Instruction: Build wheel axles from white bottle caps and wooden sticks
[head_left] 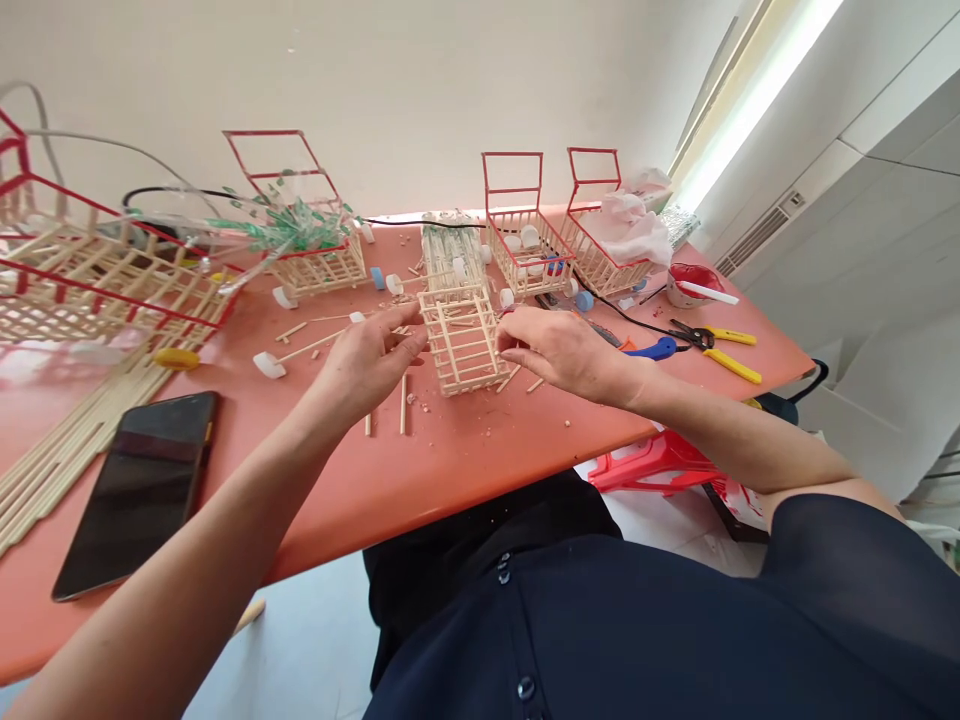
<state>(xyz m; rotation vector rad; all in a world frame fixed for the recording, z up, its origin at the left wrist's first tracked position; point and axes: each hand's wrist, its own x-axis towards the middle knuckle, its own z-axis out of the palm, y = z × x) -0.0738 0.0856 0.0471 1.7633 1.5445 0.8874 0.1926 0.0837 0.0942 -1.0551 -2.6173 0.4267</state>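
A small basket (459,345) of pale wooden sticks, its bars set like a grid, stands on the orange table between my hands. At its left side is my left hand (371,352), thumb and fingers stretched apart, the tips close to the frame. My right hand (562,350) has its fingers curled in at the basket's right edge; whether they pinch a bar is hidden. Loose cut sticks (403,405) lie just in front of my left hand. Behind the basket is a clear bag (450,240) of sticks.
Finished-looking stick carts with red handles (514,190) line the wall. To the right lie yellow-handled pliers (712,345), a blue-handled tool (656,349) and a cup with red contents (690,288). A phone (139,490) and long sticks (71,450) occupy the left. The table's front edge (480,490) is near my body.
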